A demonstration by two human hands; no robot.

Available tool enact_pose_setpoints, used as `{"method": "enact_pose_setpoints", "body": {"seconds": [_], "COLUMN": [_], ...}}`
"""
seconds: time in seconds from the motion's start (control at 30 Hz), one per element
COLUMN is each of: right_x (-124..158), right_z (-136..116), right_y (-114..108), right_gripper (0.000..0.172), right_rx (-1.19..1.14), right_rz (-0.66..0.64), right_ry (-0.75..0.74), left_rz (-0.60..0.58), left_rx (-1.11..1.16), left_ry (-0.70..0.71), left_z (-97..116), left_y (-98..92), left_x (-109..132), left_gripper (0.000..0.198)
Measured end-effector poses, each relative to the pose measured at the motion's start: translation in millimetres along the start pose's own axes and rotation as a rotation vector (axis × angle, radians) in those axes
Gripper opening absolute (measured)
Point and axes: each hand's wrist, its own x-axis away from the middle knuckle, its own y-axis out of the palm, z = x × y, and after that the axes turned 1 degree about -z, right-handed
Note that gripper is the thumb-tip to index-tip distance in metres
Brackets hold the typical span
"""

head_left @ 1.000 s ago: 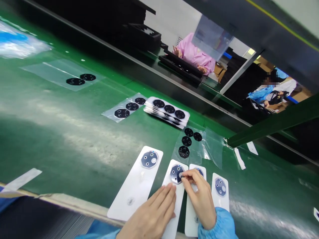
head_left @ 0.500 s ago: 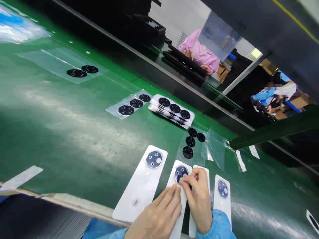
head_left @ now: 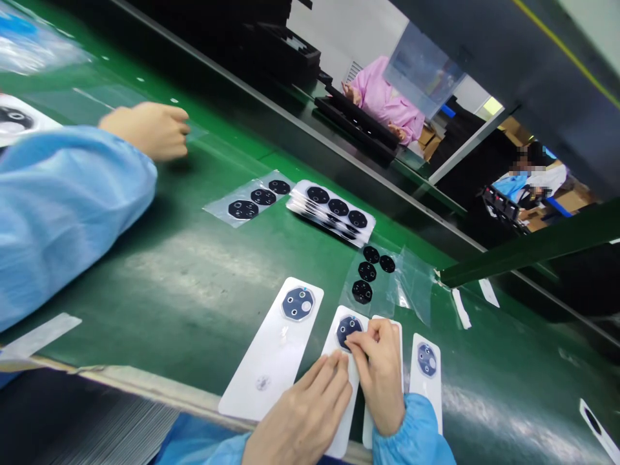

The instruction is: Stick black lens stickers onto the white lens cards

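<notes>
My left hand (head_left: 303, 410) lies flat with straight fingers on a white phone back cover (head_left: 334, 355), below its dark octagonal camera piece (head_left: 347, 331). With thumb and index finger brought together, my right hand (head_left: 382, 371) touches the lower right edge of that piece. Whatever the fingertips may pinch there is too small to make out. Another white back cover (head_left: 271, 361) with a similar octagon lies to the left. Partly hidden behind my right hand is one more cover (head_left: 368, 423), and a further cover (head_left: 426, 381) lies to its right.
A co-worker's sleeved arm (head_left: 72, 206) reaches over the green table (head_left: 194, 284) at left. Black octagonal pieces lie on a clear film (head_left: 239, 206), on a stack of white sheets (head_left: 332, 213) and on another film (head_left: 382, 290). A green post (head_left: 533, 248) slants at right.
A co-worker's arm has come in from the left over the far film, with a white cover beside it. My hands keep nearly the same pose on the same cover.
</notes>
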Motion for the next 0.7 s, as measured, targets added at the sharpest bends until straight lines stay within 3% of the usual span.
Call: {"method": "enact_pose_setpoints", "body": {"seconds": [0.2, 0.5, 0.7], "right_x": [-3.4, -12.5, -19.8], "right_z": [-4.4, -1.5, -4.7], "right_y": [-13.1, -4.0, 8.6], "right_gripper": [0.017, 0.014, 0.015], "right_rx": [-0.078, -0.147, -0.087], "right_rz": [-0.061, 0.025, 0.038], "right_ry": [0.063, 0.218, 0.117], "left_rz": [0.025, -0.003, 0.02], "left_rx": [0.014, -0.006, -0.023], "left_ry": [-0.009, -0.021, -0.005], "left_z": [-0.9, -0.9, 0.0], "left_y": [-1.2, -4.5, -2.8], "left_x": [-2.0, -2.8, -3.2], "left_gripper": [0.033, 0.032, 0.037]}}
